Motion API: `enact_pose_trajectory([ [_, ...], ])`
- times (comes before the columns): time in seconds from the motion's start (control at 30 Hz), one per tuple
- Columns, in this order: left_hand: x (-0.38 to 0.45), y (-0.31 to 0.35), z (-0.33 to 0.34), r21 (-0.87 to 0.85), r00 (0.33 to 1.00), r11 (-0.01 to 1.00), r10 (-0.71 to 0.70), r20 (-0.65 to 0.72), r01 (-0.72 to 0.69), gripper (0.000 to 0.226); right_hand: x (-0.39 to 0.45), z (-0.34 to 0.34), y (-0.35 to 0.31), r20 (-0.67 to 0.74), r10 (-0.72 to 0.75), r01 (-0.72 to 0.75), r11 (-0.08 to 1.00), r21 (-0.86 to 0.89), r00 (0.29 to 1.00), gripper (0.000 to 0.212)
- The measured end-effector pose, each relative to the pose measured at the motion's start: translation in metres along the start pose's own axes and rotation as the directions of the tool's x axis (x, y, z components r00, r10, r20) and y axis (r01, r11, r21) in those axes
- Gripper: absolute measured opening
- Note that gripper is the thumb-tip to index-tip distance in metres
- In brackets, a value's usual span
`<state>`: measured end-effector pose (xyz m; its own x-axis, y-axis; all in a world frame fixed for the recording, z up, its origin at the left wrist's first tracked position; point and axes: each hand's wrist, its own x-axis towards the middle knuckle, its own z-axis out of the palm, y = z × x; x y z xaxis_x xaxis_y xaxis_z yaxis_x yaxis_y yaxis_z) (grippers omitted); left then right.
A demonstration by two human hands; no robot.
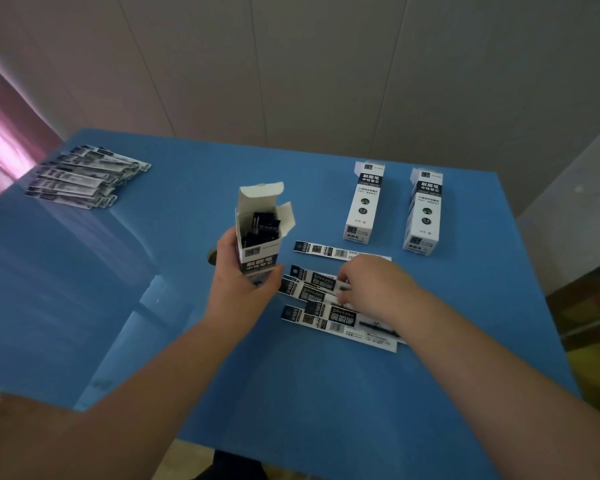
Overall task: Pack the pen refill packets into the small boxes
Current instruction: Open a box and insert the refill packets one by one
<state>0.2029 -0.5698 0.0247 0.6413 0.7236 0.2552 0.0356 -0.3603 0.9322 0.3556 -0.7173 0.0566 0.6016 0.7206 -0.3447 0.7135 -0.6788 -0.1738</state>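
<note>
Blue, smooth tabletop [291,393] under pale wall panels, pink curtain at the far left. Far left of the open box, near the table's back corner: a fanned heap of black-and-white pen refill packets [80,176]. Centre: the open white-and-black cardboard box [258,237], held upright, top flap raised, dark packet ends showing inside. Left hand [239,278] wrapped round its lower part, thumb across the printed front, fingers behind. Just right of the open box, flat on the table: a loose cluster of long black-and-white refill packets [321,306], overlapping. Right hand [371,285] palm down on that cluster, fingers curled onto one packet; whether pinched or only touched, impossible to tell. Further right and behind: two closed white-and-black boxes [362,202] [423,211], standing upright, apart from each other.
</note>
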Motion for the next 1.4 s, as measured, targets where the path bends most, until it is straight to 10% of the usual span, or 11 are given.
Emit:
enact_pose_trajectory([
  [0.5, -0.001, 0.002, 0.0, -0.052, 1.0, 0.999, 0.005, 0.021, -0.004, 0.088, 0.008, -0.005, 0.011, 0.035, 0.008, -0.012, 0.993, 0.121, 0.999, 0.026],
  [0.77, 0.0, 0.006, 0.001, -0.069, 1.0, 0.998, 0.005, 0.027, -0.003, 0.091, -0.012, -0.06, 0.023, -0.163, 0.011, 0.052, 0.925, 0.376, 0.987, 0.015],
  [0.97, 0.002, -0.001, 0.001, -0.07, 1.0, 0.997, -0.008, 0.027, 0.01, 0.086, -0.047, -0.097, 0.008, -0.308, -0.048, 0.304, 0.374, 0.876, 0.95, 0.019],
  [1.13, 0.003, -0.003, 0.001, -0.062, 0.999, 0.998, -0.016, 0.029, 0.017, 0.089, -0.061, -0.11, -0.024, -0.545, -0.014, 0.545, -0.032, 0.838, 0.838, 0.013],
  [1.4, 0.001, -0.001, 0.001, -0.062, 1.0, 0.998, 0.007, 0.024, -0.006, 0.09, -0.05, -0.103, -0.055, -0.726, 0.067, 0.648, 0.401, 0.648, 0.685, 0.01],
])
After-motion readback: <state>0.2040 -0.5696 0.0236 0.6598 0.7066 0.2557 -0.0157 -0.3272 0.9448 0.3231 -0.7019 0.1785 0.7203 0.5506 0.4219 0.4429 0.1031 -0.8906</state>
